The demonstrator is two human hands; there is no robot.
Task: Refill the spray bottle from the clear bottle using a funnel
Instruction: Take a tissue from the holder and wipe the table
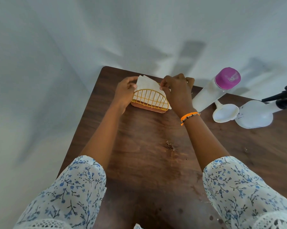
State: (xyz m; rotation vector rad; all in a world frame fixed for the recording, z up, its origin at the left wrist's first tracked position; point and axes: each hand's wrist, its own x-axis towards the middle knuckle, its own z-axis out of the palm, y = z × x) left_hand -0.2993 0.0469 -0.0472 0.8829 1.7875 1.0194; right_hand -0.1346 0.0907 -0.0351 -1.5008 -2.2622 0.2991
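Dark brown wood table (147, 162) fills the centre and right of the frame, white backdrop behind it. Both hands are at a yellow wire napkin holder (150, 100) near the table's far edge, upper centre. Left hand (125, 93) is curled against the holder's left end, fingers (131, 80) bent and close together, touching the edge of the white napkins (147, 84). Right hand (177, 91) has thumb and forefinger pinching the right corner of a napkin, other fingers folded in; an orange wristband (189, 116) sits on that wrist. Floral blue-and-white sleeves (238, 187) show at the bottom.

Task things are all right of the hands, untouched. Clear bottle (210, 93) with a pink cap (227, 78) stands at upper right, near the right hand. White funnel (225, 113) lies on the table just beside its base. Spray bottle (255, 114) with a black trigger head (286, 96) sits at the right edge, touching or nearly touching the funnel; cannot tell which.
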